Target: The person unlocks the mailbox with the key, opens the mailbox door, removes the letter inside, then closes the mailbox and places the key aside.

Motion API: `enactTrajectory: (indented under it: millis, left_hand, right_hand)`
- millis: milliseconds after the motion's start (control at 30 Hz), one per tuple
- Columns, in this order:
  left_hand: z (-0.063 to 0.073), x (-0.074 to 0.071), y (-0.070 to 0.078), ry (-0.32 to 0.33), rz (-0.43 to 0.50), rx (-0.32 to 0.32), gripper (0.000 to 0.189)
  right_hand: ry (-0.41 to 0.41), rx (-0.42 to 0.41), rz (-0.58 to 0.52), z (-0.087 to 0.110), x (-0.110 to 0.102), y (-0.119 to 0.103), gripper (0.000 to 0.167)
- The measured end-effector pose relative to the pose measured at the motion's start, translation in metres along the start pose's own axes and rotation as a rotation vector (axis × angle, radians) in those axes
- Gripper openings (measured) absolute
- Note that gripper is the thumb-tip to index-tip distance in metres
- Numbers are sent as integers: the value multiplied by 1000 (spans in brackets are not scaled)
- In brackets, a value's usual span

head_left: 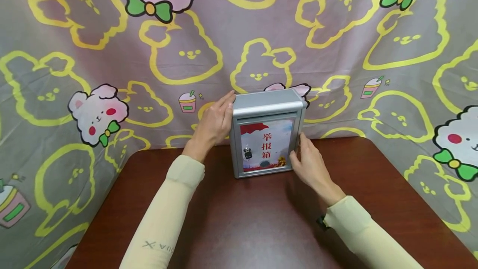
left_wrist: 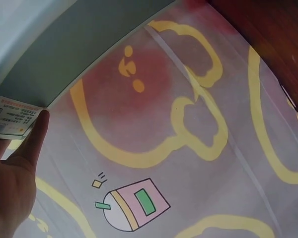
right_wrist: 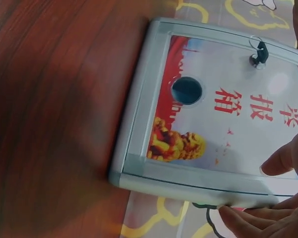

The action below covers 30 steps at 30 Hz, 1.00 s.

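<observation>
While steadying the metal box [head_left: 278, 142] upright near the back of the bench [head_left: 239, 227], touching both sides at once: left grip [head_left: 214, 123] not closed round anything, with fairly straight fingers laid along the upper left corner, beside a printed label [left_wrist: 12, 119]; right grip [head_left: 311, 161] clamped on the right edge, with thumb on the front and fingers along the side. Cannot tell of the label whether stuck down or loose.

Could tip backward, judging by this hold, if pressed hard at the upper corner without enough support lower down. Could swivel if pushed harder from one side than from the other. Could slide toward the patterned cloth [head_left: 242, 24] behind, with the back edge of the bench so near. Might slip from the smooth-looking frame if held mainly by fingertips. Might catch the small key [right_wrist: 261, 52] at the lock [right_wrist: 255, 61] if brushing across the front. Cannot tell whether resting fully flat underneath, so best to keep pressure even and gentle on both sides.
</observation>
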<state>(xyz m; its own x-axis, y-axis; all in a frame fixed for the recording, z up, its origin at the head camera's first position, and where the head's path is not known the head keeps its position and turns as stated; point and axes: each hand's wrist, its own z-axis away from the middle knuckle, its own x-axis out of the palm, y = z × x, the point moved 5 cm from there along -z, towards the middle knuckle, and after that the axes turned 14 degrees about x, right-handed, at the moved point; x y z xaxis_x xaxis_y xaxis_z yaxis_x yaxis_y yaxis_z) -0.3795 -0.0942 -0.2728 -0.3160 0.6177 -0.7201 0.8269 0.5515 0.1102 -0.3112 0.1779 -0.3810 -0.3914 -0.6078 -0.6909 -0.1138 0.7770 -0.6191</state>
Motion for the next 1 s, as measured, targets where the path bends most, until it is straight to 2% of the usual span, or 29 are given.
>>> enactTrajectory:
  millis: [133, 233, 333, 433, 533, 667, 800, 1000]
  left_hand:
    - [1, 0, 0, 6, 10, -19, 61]
    - [0, 1, 0, 7, 9, -28, 60]
    - [-1, 1, 0, 1, 2, -37, 60]
    - [-1, 0, 0, -3, -7, -39, 59]
    - [0, 0, 0, 0, -11, -35, 58]
    - [0, 0, 0, 1, -8, -32, 58]
    - [0, -1, 0, 0, -3, -30, 59]
    - [1, -2, 0, 1, 3, -22, 57]
  right_hand:
    - [48, -8, 24, 4, -2, 1, 62]
    - [137, -32, 51, 8, -5, 0, 56]
    - [230, -83, 57, 14, -8, -4, 48]
    - [279, -154, 60, 20, -7, -10, 41]
    - [268, -214, 61, 24, -2, -18, 39]
    - [206, -264, 80, 28, 7, -29, 39]
    - [137, -319, 134, 31, 20, -44, 41]
    - [89, -415, 207, 33, 37, -69, 40]
